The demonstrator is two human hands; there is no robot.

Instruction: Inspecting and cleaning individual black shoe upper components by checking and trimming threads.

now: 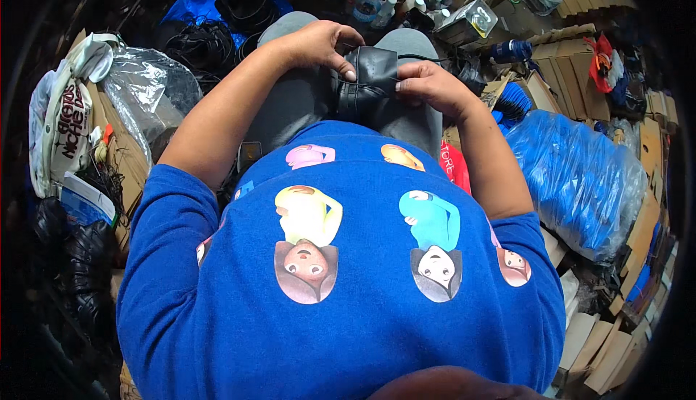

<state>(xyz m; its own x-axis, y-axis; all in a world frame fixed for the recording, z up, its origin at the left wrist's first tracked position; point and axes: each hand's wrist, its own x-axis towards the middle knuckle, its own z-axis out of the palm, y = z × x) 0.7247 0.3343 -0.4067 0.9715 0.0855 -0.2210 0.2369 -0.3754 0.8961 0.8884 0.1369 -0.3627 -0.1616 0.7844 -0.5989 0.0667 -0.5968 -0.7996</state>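
Note:
A shiny black leather-like piece with folds and a seam lies between my knees, at the top middle of my lap. My left hand comes to it from the left, thumb pressed on its upper side and fingers curled round behind. At its right edge, my right hand pinches it between thumb and fingers. The underside of the piece and some fingertips are hidden, so its exact kind cannot be told. My grey trousers are beneath it.
Several bottles stand ahead. A blue bag and black bundled material lie front left. Clear plastic and a white printed bag are at left. At right are a plastic-wrapped blue bundle and stacked cardboard pieces.

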